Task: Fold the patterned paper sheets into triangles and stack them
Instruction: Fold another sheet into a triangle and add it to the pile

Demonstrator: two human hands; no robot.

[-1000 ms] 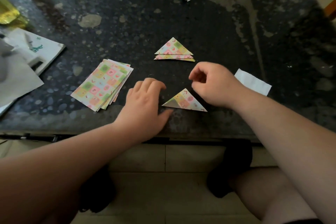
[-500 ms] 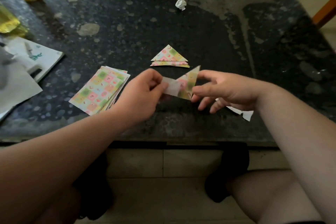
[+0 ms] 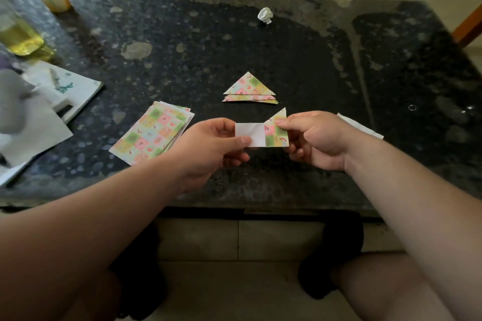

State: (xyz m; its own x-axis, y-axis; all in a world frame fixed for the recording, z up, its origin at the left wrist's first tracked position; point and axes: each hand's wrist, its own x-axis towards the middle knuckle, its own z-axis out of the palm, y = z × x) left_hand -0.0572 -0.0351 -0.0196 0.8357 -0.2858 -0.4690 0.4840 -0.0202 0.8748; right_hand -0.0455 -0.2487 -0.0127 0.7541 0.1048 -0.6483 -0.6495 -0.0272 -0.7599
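The folded paper (image 3: 258, 133), which lay flat as a triangle on the counter (image 3: 287, 55) a second ago, is now lifted clear of it and partly unfolded. A white flap has opened toward the left hand (image 3: 208, 150), whose fingers (image 3: 243, 142) now pinch its lower edge. The patterned end sits pinched under the fingers (image 3: 283, 124) of the right hand (image 3: 319, 142), earlier a loose fist just above the triangle.

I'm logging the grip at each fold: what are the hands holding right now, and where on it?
One partly folded paper sheet. The left hand pinches its white left end, and the right hand pinches its patterned right end.
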